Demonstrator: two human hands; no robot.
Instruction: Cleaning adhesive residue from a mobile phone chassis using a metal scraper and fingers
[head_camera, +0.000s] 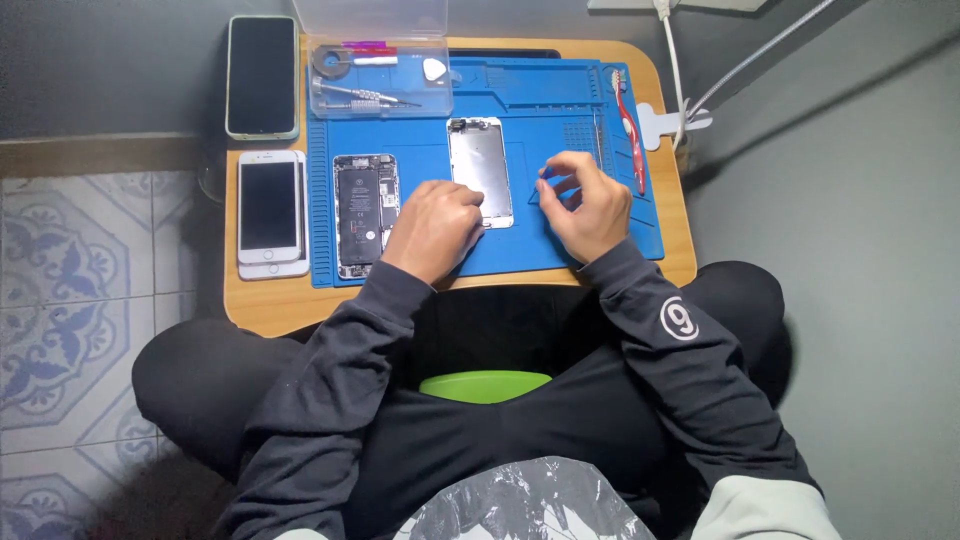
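Note:
A silver phone screen panel (478, 165) lies face down in the middle of the blue work mat (520, 95). My left hand (435, 228) rests curled on the mat, touching the panel's lower left corner. To the right of the panel, my right hand (585, 205) pinches something small between thumb and fingers; what it is cannot be made out. An opened phone body (364, 212) with its battery and boards exposed lies just left of my left hand.
A white phone (270, 212) and a dark phone (262, 75) lie left of the mat. A clear plastic box (380, 80) with tools and a white pick stands at the back. A red-and-white toothbrush (630, 125) lies at the mat's right edge. White cables (680, 80) hang past the small wooden table (270, 305).

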